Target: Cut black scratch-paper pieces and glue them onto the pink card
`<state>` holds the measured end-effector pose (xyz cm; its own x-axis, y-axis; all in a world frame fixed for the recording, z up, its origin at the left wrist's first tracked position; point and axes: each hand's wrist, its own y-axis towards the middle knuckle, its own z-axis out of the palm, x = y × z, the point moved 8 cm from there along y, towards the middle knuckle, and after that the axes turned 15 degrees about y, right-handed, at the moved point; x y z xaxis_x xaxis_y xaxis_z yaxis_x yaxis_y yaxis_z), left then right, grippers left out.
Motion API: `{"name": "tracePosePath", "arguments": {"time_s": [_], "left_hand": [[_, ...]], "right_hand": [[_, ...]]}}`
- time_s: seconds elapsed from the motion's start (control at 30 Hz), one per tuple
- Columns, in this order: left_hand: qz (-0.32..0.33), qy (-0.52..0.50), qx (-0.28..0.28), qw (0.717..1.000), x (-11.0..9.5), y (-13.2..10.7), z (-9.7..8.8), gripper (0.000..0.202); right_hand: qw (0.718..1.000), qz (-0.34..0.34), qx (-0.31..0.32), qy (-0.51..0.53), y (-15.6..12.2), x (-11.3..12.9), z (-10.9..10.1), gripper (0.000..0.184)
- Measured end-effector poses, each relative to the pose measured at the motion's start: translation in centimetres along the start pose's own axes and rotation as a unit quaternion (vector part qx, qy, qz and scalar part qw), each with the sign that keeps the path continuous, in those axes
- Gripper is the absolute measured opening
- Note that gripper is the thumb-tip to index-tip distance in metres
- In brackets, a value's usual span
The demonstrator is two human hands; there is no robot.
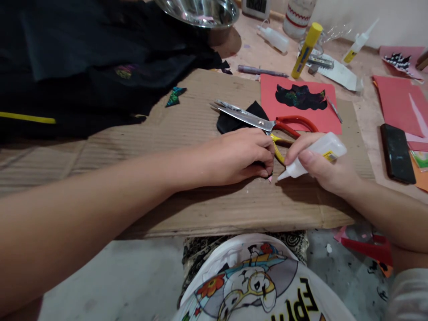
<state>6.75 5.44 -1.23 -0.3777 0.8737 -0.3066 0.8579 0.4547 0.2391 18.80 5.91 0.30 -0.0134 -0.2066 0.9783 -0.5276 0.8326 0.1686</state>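
Observation:
My left hand (249, 156) rests on the cardboard (187, 200), its fingertips closed in a pinch. A small scrap (270, 179) with a pink tip and a dark edge peeks out beneath them; most of it is hidden. My right hand (329, 174) is wrapped round a white glue bottle (330, 143), whose thin nozzle points down and left, just right of the scrap. Behind both hands lie scissors (264, 124) with red and yellow handles, blades spread over a black fabric piece (230, 122).
Black cloth (100, 67) covers the left, with a shiny scrap (174, 96) beside it. Red paper (267, 89) bears a black cutout (301, 97). Farther back are a metal bowl (200, 15), a pen (262, 71) and a yellow glue stick (306, 51). A phone (397, 154) lies right.

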Motion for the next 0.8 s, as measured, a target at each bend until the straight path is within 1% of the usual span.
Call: {"name": "tracePosePath", "arguments": {"time_s": [0.2, 0.43, 0.67, 0.8], "left_hand": [[-0.004, 0.001, 0.007, 1.000, 0.2, 0.1, 0.2, 0.016], [0.000, 0.005, 0.009, 1.000, 0.2, 0.3, 0.3, 0.015], [-0.011, 0.017, 0.010, 1.000, 0.1, 0.2, 0.0, 0.014], [-0.011, 0.013, 0.011, 1.000, 0.0, 0.2, 0.0, 0.015]], "right_hand": [[1.000, 0.021, -0.008, 0.004, 0.5, -0.9, 0.4, 0.047], [0.999, 0.032, -0.008, 0.009, 0.4, -1.0, 0.7, 0.046], [0.998, 0.053, -0.024, 0.007, 0.3, -1.3, 0.7, 0.047], [0.999, 0.049, -0.016, 0.012, 0.3, -1.2, 0.8, 0.046]]}}
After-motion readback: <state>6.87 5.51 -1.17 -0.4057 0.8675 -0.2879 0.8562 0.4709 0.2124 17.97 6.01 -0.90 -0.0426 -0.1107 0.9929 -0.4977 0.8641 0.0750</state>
